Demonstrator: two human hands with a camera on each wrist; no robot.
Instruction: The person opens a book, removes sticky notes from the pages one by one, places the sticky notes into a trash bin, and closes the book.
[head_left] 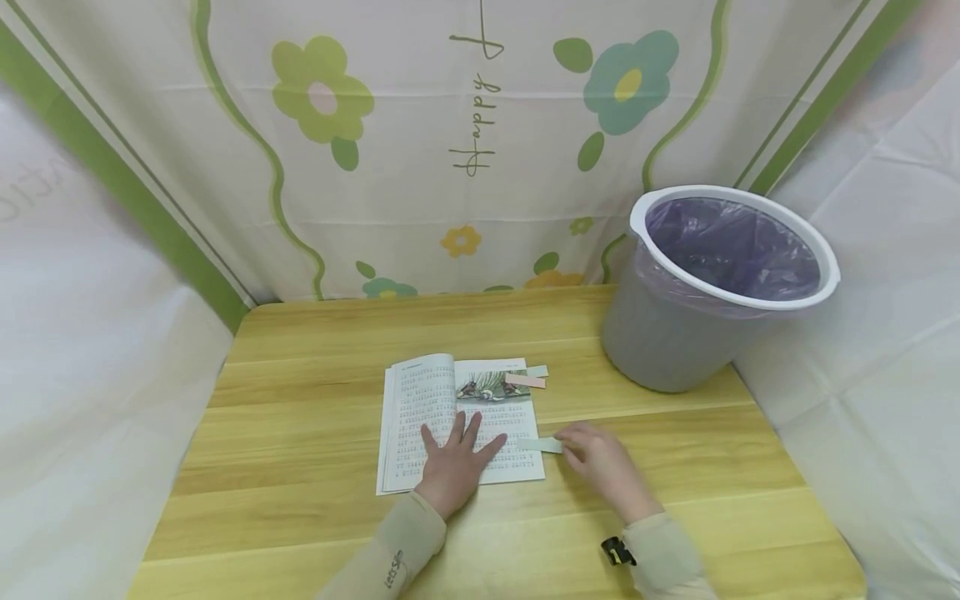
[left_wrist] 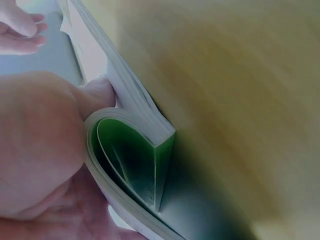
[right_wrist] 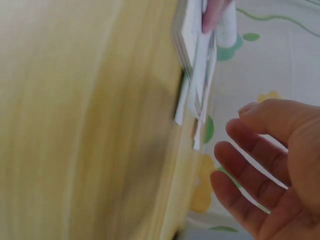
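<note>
An open book (head_left: pixel 420 425) lies on the table with its left pages bowed up near the spine. My left hand (head_left: pixel 453 471) rests on it with fingers spread, pressing the pages; in the left wrist view the curved pages (left_wrist: pixel 107 175) stand beside that hand (left_wrist: pixel 40 150). A pale green paper strip (head_left: pixel 540 446) sticks out from the right page's edge. My right hand (head_left: pixel 600 462) is beside its outer end. In the right wrist view the right hand's (right_wrist: pixel 270 165) fingers are loosely bent, with nothing between them. A pink strip (head_left: pixel 525 381) and a pale blue strip (head_left: pixel 537 371) jut out higher up.
A grey bin (head_left: pixel 667 333) with a white rim and purple liner stands at the table's back right. Flower-printed cloth (head_left: pixel 412 167) hangs behind the wooden table (head_left: pixel 300 417), and white cloth (head_left: pixel 885 333) flanks it. A black device (head_left: pixel 617 551) is at the right wrist.
</note>
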